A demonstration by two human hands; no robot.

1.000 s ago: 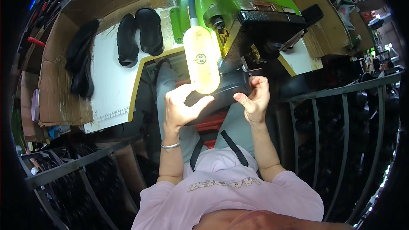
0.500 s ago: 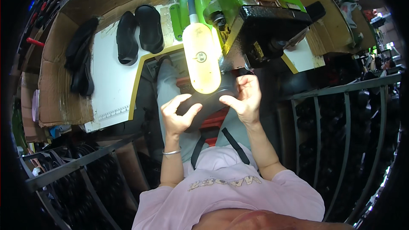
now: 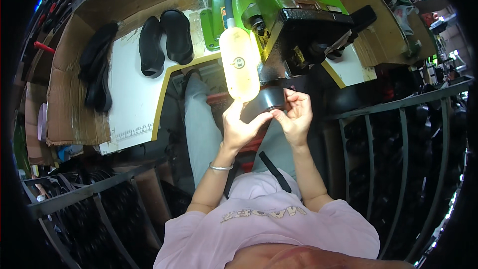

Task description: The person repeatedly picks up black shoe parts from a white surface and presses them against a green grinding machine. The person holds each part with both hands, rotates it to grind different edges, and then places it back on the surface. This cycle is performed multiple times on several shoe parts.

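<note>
Just below the head of the green and black machine (image 3: 318, 30), both my hands hold a black shoe sole (image 3: 271, 98) with a glossy curved side. My left hand (image 3: 240, 125) grips its near left part, its fingertips partly behind the lamp. My right hand (image 3: 296, 119) pinches the right end, thumb on the near edge and fingers behind. The two thumbs almost meet on the near rim. A lit yellow-white oval lamp (image 3: 240, 67) covers the sole's far left portion.
Two black soles (image 3: 164, 42) lie on the white worktop (image 3: 130, 87), with more black pieces (image 3: 97, 65) against the cardboard wall (image 3: 64, 84) at left. Metal racks with black items stand at left (image 3: 84, 192) and right (image 3: 403, 109). A cardboard box (image 3: 371, 25) is behind the machine.
My left hand has moved right and up, closer to my right hand. The sole has turned and shifted right, so its glossy side now shows. My right hand has shifted slightly right.
</note>
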